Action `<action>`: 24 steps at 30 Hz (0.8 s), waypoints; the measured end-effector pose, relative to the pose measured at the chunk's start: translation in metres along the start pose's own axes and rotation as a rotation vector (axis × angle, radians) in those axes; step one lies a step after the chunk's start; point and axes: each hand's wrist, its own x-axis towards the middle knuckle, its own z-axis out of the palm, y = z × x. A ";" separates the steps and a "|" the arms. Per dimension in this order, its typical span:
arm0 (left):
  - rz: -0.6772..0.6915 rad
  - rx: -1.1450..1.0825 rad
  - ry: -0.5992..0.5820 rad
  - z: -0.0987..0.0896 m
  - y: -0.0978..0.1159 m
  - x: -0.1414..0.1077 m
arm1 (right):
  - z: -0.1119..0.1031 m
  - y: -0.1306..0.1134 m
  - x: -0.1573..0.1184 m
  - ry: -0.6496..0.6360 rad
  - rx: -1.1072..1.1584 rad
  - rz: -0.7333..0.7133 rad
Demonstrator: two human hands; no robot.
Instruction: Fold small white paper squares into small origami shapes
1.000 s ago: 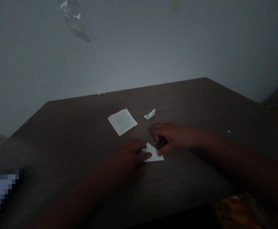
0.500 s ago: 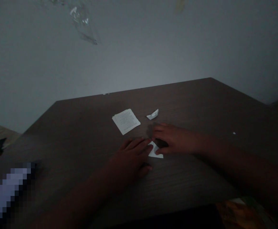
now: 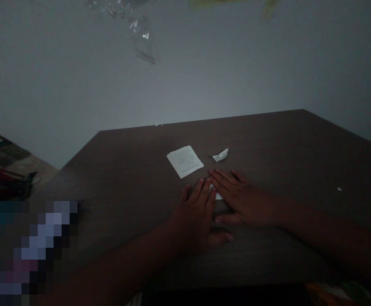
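Note:
My left hand (image 3: pixel 195 212) and my right hand (image 3: pixel 241 199) lie flat on the dark wood-grain table (image 3: pixel 134 178), fingers spread and almost meeting. Between them a small white folded paper (image 3: pixel 217 192) is mostly hidden, with only slivers showing under my right fingers. Just beyond my fingertips lies a square stack of printed white paper (image 3: pixel 184 161). A small crumpled white paper scrap (image 3: pixel 220 155) sits to its right, above my right hand. Neither hand touches these two.
A pale wall (image 3: pixel 185 85) rises behind the table's far edge. A clear plastic film (image 3: pixel 142 38) hangs at the top of the view. A tiny white speck (image 3: pixel 340 189) lies on the table at right. A pixelated blurred patch (image 3: pixel 35 246) covers the lower left.
Both hands have flattened and closed in over the small white paper, covering most of it. The view has swung left, so the table and papers sit further right.

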 end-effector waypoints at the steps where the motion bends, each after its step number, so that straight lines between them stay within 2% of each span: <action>1: -0.011 -0.004 -0.001 0.001 0.000 0.001 | 0.000 -0.001 0.000 -0.018 -0.008 0.008; 4: -0.006 -0.020 -0.020 0.003 -0.002 0.002 | -0.004 -0.003 0.002 -0.062 -0.026 0.024; 7: 0.029 -0.051 -0.071 -0.004 -0.006 0.002 | -0.013 -0.002 0.003 -0.094 -0.018 0.026; 10: 0.031 -0.083 -0.220 -0.018 -0.012 0.002 | -0.026 0.001 0.002 -0.205 0.027 0.037; 13: 0.084 -0.102 -0.308 -0.024 -0.020 0.003 | -0.039 0.001 0.001 -0.305 0.061 0.087; 18: 0.103 -0.109 -0.295 -0.011 -0.030 0.004 | -0.048 -0.013 0.002 -0.335 0.069 0.124; 24: 0.063 -0.051 -0.243 -0.002 -0.027 0.006 | -0.051 -0.026 0.005 -0.342 0.036 0.154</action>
